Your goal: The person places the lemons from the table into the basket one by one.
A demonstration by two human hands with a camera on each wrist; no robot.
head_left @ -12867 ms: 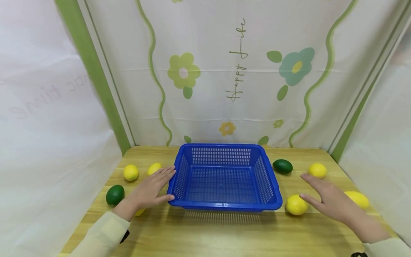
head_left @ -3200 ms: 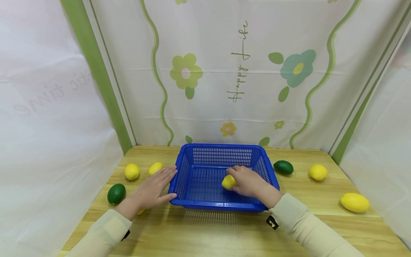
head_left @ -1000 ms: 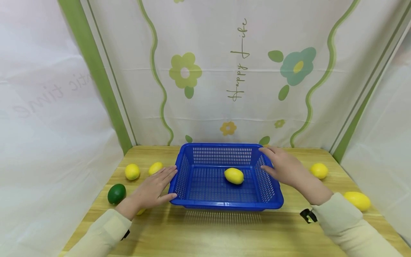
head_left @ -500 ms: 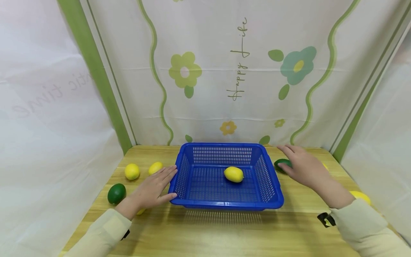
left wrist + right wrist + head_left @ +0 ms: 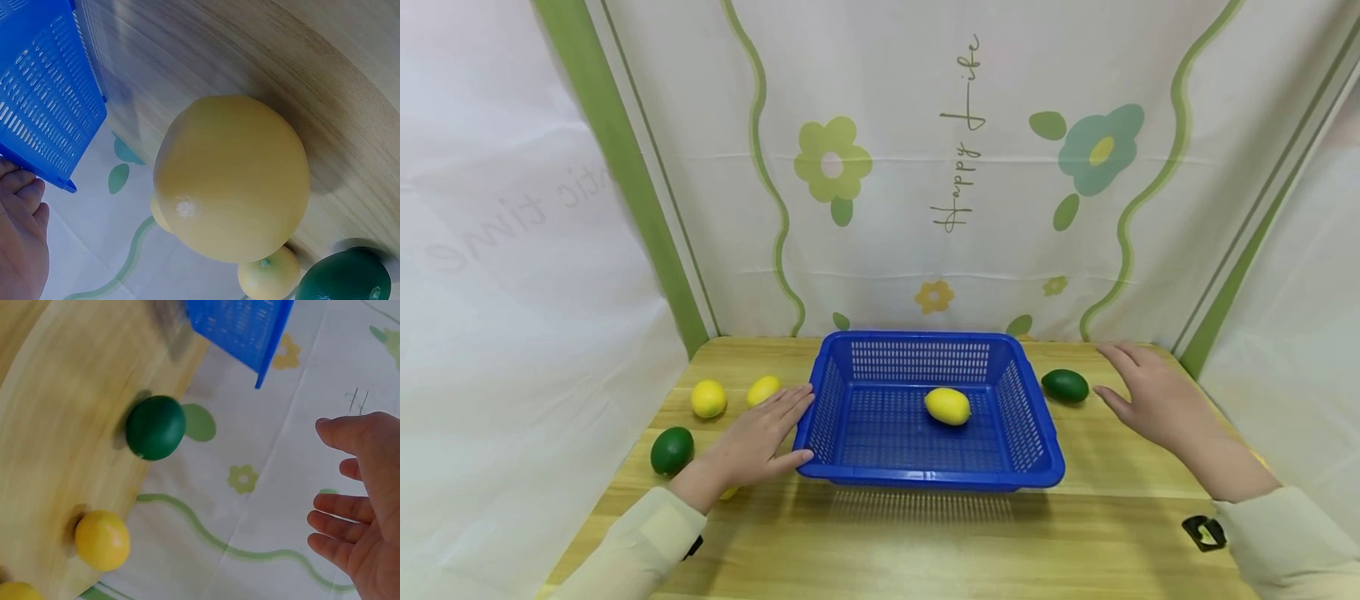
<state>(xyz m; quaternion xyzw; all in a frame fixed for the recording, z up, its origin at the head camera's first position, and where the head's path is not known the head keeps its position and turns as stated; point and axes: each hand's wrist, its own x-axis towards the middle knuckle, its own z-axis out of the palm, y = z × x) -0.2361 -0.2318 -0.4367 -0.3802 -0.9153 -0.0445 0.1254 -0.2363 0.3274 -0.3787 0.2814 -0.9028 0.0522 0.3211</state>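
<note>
My left hand lies with straight fingers on the left rim of a blue perforated plastic basket. One lemon sits on the basket floor, right of its middle. To the right of the basket, my right hand hovers over the table, fingers extended and holding nothing. Just left of its fingertips is a dark green egg-shaped fruit, also seen as the green fruit in the right wrist view. That hand covers a yellow fruit in the head view.
Left of the basket lie two lemons and a dark green fruit. A large-looking yellow fruit is mostly hidden under my left arm in the head view. Another yellow fruit lies far right. A patterned curtain hangs behind the table.
The right hand has put the lemon from the table's right side into the basket and let go. It has since moved right, past the green fruit. The left hand has stayed on the rim.
</note>
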